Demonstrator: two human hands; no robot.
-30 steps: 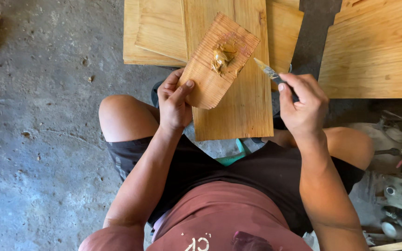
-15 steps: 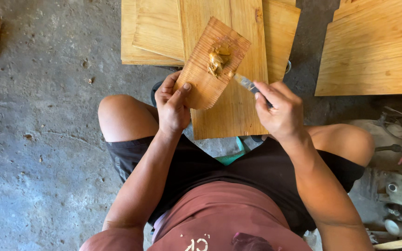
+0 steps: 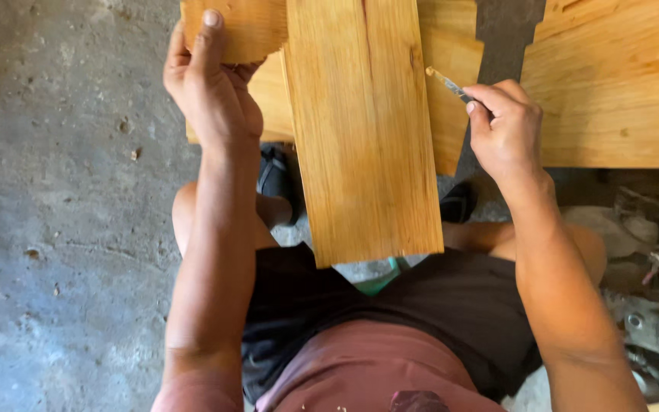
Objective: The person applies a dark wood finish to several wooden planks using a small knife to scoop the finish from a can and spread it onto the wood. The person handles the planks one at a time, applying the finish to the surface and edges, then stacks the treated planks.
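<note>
While the person sits low over a concrete floor (image 3: 62, 229), the head camera, the only view, looks straight down at both arms stretched forward over the knees. Their left hand (image 3: 211, 91) is closed on a small piece of wood (image 3: 242, 27), thumb lying flat along its face and the other fingers curled behind it; the piece is held up and off to the left, only its lower part inside the top edge of the picture, so what lies on its face cannot be seen. Held that way it seems to be kept within easy reach of the other hand while leaving the middle free. Their right hand (image 3: 506, 130) is pinched shut around a thin tool (image 3: 445, 82), a slim blade or scraper whose tip points up and to the left, hovering just beside the right edge of a long plank (image 3: 364, 130); whether the tip touches wood is too small to tell. That plank runs from the top of the picture down to the lap, resting lengthwise across the thighs, probably so its flat face sits square under both hands. Under and beside it lie more boards (image 3: 612, 76), stacked flat on the floor, near enough to reach. Dark sandals (image 3: 276, 172) show below the plank.
</note>
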